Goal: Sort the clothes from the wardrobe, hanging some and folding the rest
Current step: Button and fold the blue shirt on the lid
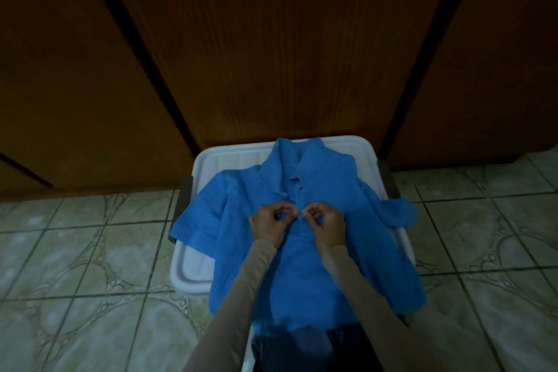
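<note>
Blue polo shirt, spread front-up on white plastic lid, collar toward wardrobe doors, hem toward the body. Laid flat so placket is reachable and fabric stays square for folding. Sleeve on shirt's left side draped just over lid edge; other sleeve bunched past the opposite edge, hanging off.

Left hand and right hand at the placket, just below the collar, almost touching each other. Both grips closed in a pinch on the placket edges, fingers curled, thumbs and forefingers meeting at the seam. Looks like buttoning up: one side holding the buttonhole, other feeding the button. Button itself too small and dim to confirm. Probably done to stop the front gaping during the fold.

Long pale sleeves covering both forearms, crossing the shirt's lower half. Dark garment below the hem, near the body, partly hidden; kind unclear.

Lid sitting on some container, dark sides barely showing beside shirt; serving as a makeshift counter. Patterned green tiled floor all round the lid. Wardrobe doors closed, directly beyond the collar end.

Stage judged: early prep on this one shirt; fold not yet started.
</note>
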